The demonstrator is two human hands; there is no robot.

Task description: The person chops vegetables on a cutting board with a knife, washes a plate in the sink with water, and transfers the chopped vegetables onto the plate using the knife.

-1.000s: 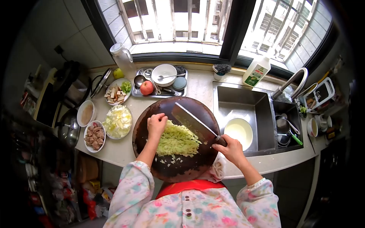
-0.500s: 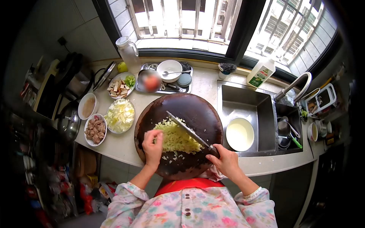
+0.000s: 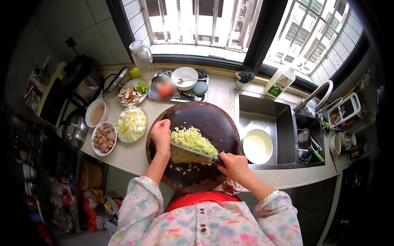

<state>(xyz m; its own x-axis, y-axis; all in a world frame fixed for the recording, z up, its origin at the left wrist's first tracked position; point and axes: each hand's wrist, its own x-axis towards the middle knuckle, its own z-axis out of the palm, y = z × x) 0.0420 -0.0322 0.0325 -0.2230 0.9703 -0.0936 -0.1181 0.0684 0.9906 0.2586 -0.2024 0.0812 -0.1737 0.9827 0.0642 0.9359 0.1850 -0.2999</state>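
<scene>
My right hand is wrapped round the handle of the knife, surely its best hold, since the broad, stiff metal should pull heavy toward the tip. My left hand curls at that tip; I can't tell whether it pinches it. Along the blade, on the dark, round, worn board, lie chopped greens: moist-looking, light, loose, likely to scatter. Beyond, floppy leaves heap on 1 plate; farther, a smooth jug.
</scene>
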